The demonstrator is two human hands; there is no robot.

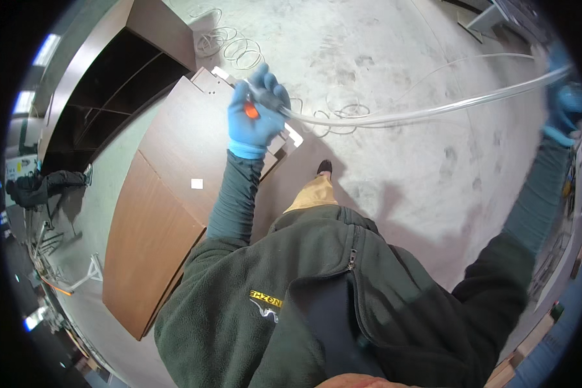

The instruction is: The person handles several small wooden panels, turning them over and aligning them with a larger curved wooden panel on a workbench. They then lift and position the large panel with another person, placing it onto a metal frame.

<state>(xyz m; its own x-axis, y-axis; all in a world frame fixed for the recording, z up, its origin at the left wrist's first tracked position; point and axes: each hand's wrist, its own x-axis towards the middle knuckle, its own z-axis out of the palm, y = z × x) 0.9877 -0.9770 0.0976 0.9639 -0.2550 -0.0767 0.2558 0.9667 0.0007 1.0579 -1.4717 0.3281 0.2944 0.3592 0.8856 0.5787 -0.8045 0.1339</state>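
My left hand (255, 113), in a blue glove, is closed around one end of a clear flexible tube (394, 118), above a brown wooden cabinet. A dark grey piece and an orange part (251, 110) show in the same grip; their kind is not clear. From there the tube runs in a shallow curve across to my right hand (566, 97), also gloved in blue, raised at the far right edge. Its fingers are curled at the tube's other visible stretch, partly blurred. A thinner clear strand (459, 63) arcs above the tube toward the right hand.
The brown cabinet (155, 213) lies on the left, a white square on its top. Beyond it stands a dark open shelf unit (119, 84). Loose coils of thin tubing (242, 52) lie on the concrete floor (433, 168). Another person (45, 186) is at the far left.
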